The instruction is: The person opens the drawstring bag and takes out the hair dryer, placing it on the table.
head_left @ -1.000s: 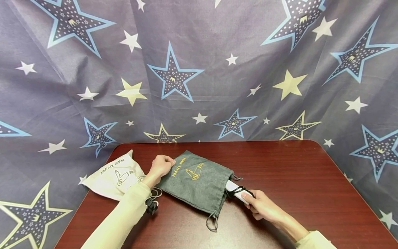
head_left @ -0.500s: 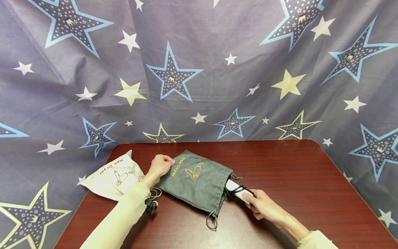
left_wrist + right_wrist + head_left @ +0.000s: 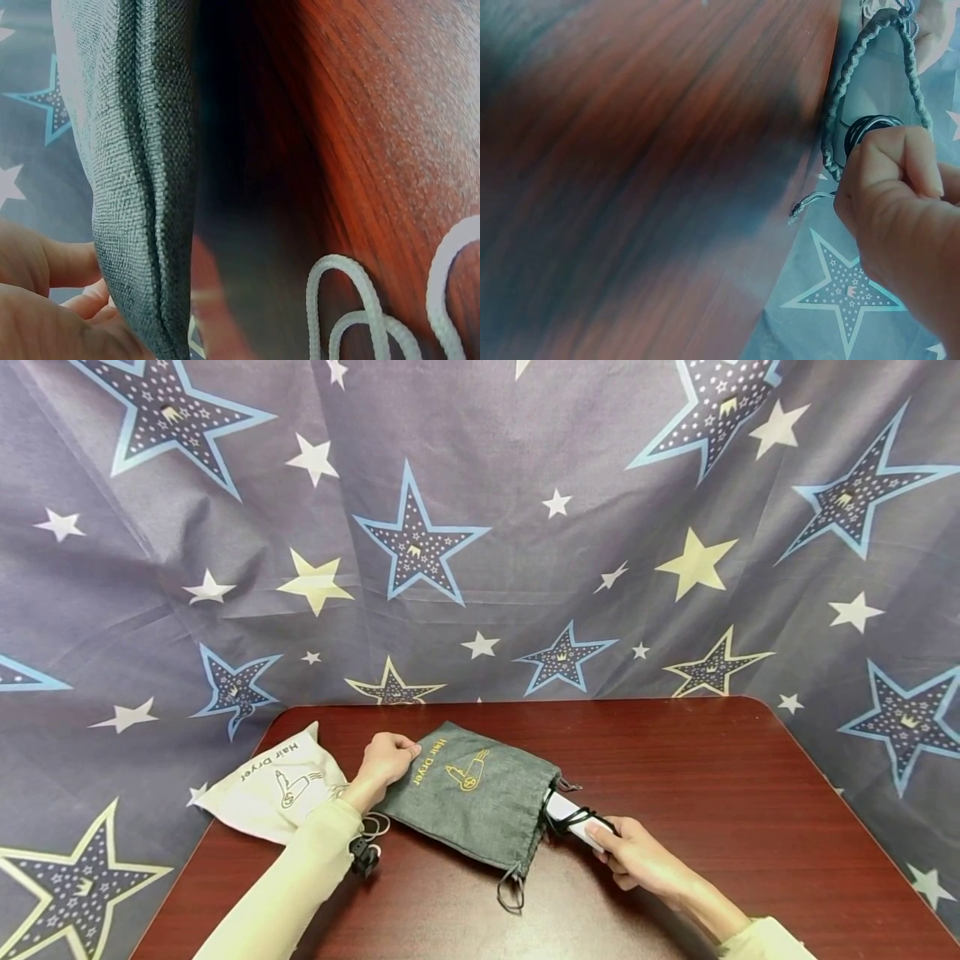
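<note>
A grey drawstring bag (image 3: 468,806) marked "Hair Dryer" in yellow lies slantwise over the table, its mouth toward the right. My left hand (image 3: 390,757) pinches the bag's closed end between thumb and fingers; the left wrist view shows the grey cloth (image 3: 146,150) standing up from the table there. My right hand (image 3: 630,856) grips a white handle (image 3: 570,817) wound with black cord, which sticks out of the bag mouth. The rest of that handled thing is hidden inside. In the right wrist view the gathered mouth (image 3: 845,82) gapes around the black cord coils (image 3: 870,129).
A cream drawstring bag (image 3: 277,789), also marked "Hair Dryer", lies at the left edge behind my left forearm. Its pale cord loops (image 3: 341,262) lie on the dark red table (image 3: 690,760). A star-patterned cloth (image 3: 510,568) hangs behind the table's back edge.
The right hand and the white handle have shifted very slightly to the right, away from the bag. The left hand and the cream bag stay in place.
</note>
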Demonstrator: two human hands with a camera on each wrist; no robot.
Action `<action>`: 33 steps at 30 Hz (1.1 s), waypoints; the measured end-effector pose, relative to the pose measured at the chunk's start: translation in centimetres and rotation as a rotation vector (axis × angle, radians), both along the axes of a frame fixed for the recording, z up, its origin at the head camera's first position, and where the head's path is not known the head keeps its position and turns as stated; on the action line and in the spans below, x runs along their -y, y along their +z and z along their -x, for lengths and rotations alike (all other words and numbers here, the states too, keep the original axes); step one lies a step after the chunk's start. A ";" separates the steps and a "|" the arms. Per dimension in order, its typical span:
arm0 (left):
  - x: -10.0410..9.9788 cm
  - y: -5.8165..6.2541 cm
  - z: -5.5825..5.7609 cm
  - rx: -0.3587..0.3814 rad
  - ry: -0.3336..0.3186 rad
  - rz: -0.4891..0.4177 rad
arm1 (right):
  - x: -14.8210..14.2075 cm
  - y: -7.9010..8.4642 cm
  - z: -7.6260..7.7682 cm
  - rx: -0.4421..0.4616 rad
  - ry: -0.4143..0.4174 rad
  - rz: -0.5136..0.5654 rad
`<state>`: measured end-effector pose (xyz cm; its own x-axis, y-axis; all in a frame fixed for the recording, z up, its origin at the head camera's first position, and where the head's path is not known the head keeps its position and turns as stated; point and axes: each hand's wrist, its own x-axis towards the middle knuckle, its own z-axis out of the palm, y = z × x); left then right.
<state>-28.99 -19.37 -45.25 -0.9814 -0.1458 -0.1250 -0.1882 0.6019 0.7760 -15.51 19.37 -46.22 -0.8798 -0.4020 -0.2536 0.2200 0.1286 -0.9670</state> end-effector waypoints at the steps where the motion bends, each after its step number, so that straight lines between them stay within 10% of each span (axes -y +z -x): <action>1: 0.0 0.0 0.0 0.000 -0.001 -0.002 | 0.0 0.1 0.0 0.001 0.000 -0.001; 33: 0.3 -0.2 0.3 0.003 0.029 -0.031 | -0.5 0.1 -0.2 -0.007 0.004 0.013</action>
